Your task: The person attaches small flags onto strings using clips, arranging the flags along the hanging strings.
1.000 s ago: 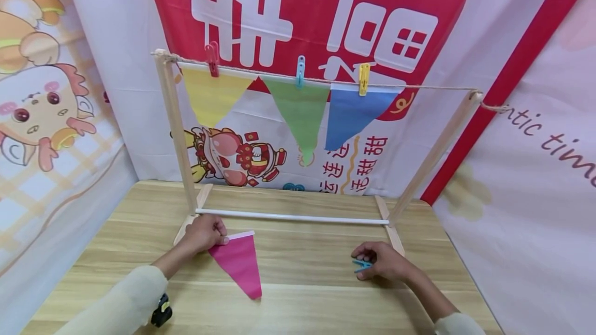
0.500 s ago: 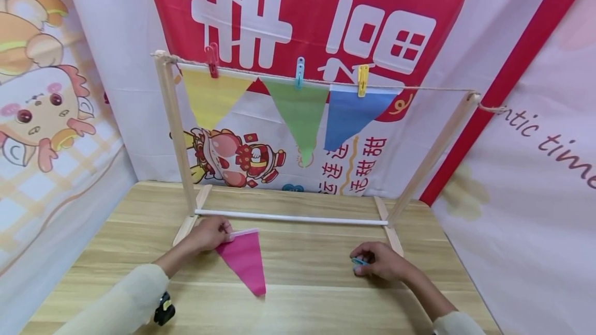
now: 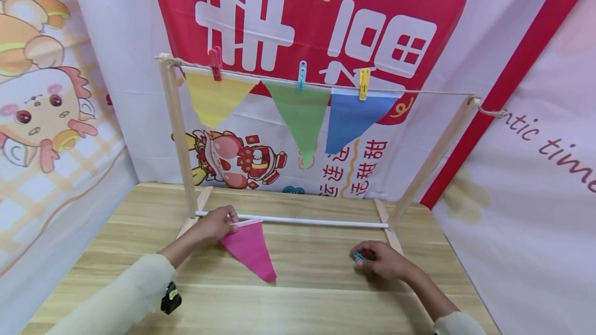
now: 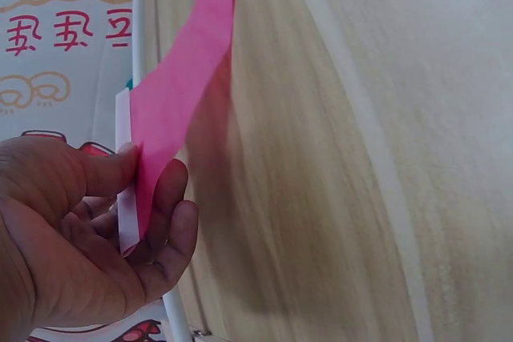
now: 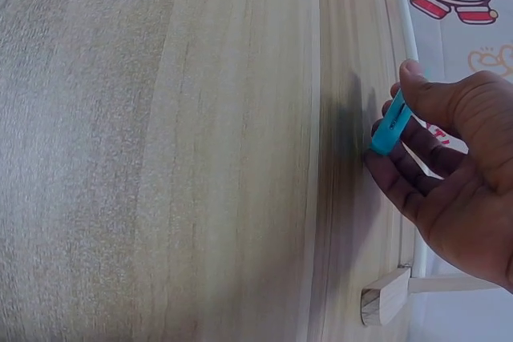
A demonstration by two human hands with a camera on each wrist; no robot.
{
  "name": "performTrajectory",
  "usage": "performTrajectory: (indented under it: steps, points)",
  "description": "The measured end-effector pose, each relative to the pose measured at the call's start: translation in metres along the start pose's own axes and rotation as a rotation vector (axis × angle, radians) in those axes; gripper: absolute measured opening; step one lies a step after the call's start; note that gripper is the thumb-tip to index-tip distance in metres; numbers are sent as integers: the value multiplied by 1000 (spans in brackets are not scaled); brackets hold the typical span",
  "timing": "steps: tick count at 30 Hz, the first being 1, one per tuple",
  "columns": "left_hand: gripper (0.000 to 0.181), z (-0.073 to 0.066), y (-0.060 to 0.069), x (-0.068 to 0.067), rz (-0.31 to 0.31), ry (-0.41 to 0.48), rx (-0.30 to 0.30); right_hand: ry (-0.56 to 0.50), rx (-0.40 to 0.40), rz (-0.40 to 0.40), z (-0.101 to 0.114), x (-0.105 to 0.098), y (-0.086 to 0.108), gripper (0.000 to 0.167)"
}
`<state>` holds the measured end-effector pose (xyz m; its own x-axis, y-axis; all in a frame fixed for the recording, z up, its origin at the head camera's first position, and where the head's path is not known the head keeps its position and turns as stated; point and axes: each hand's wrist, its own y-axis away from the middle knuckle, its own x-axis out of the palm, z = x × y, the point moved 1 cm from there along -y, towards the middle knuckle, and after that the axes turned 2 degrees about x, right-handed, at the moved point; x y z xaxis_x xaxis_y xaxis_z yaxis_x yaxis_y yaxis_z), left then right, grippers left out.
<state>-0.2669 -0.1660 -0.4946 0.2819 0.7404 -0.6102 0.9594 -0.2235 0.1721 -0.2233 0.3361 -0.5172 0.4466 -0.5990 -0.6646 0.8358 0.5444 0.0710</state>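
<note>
Between thumb and fingers, my left hand (image 3: 215, 225) pinches the white top strip of a pink triangular pennant (image 3: 251, 249). In the left wrist view the pennant (image 4: 172, 90) is bent and held off the table, its shadow on the wood. My right hand (image 3: 384, 261) holds a small blue clothespin (image 5: 390, 124) by thumb and fingertips, over the right part of the table. Behind them, yellow (image 3: 216, 97), green (image 3: 300, 118) and blue pennants (image 3: 356, 118) hang from a twine line (image 3: 433, 92), pinned by a red clothespin (image 3: 215, 63), a light blue clothespin (image 3: 302, 76) and a yellow clothespin (image 3: 364, 84).
Two wooden posts, the left post (image 3: 178, 133) and the right post (image 3: 433, 162), carry the twine. A white rod (image 3: 316, 221) joins their feet low over the wooden table (image 3: 307, 306). Printed cloth (image 3: 153, 169) hangs behind and at both sides.
My left hand has moved slightly right and away from me, lifting the pink pennant along. The right hand stays in place, while the blue clothespin has turned a little in its fingers.
</note>
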Motion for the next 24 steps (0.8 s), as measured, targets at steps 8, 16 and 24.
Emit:
performTrajectory:
  steps: [8,16,24]
  points:
    - [15,-7,-8,0,-41,-1,32,-14,-8,-35,1,-2,-1,27]
    - [16,-13,-9,-4,-78,23,53,-65,6,-31,3,-1,-6,32]
    - [15,-13,-10,-5,-107,65,64,-84,0,-34,4,3,-9,33]
